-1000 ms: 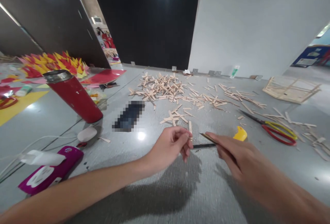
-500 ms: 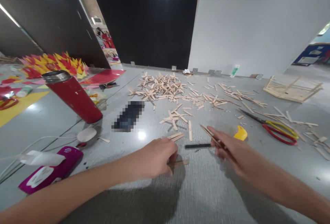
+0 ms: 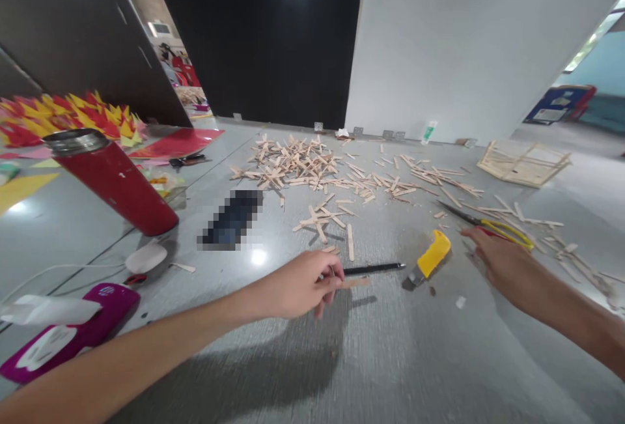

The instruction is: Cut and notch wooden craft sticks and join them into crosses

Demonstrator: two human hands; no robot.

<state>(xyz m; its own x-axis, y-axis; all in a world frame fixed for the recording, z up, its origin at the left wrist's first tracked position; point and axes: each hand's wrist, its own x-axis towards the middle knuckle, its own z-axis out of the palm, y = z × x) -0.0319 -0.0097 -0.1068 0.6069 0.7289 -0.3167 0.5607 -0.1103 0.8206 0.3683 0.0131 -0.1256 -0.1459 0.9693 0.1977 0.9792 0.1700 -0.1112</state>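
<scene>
Pinched in the fingers of my left hand (image 3: 315, 284) is a short wooden stick (image 3: 355, 282), raised a little over the grey table. A black pen (image 3: 374, 269) lies just beyond it. My right hand (image 3: 488, 254) reaches to the red and yellow handles of the scissors (image 3: 508, 232); its fingers are partly hidden, so a grip cannot be made out. Between the hands lies a yellow glue gun-like cutter (image 3: 434, 254) with a grey end. Beyond the pen are a single flat stick (image 3: 350, 242) and a small group of crossed sticks (image 3: 319, 221).
A large stick pile (image 3: 293, 160) lies farther back. At the left stand a red bottle (image 3: 120, 183) and a purple power strip (image 3: 110, 300) with a white charger (image 3: 53, 309); a blurred dark phone (image 3: 233, 219) lies nearby. A stick frame (image 3: 525, 163) sits at the back right.
My right hand has moved right to the scissors and no longer shows the sticks it held, uncovering the pen and yellow cutter. My left hand has lifted its stick. The view has shifted right.
</scene>
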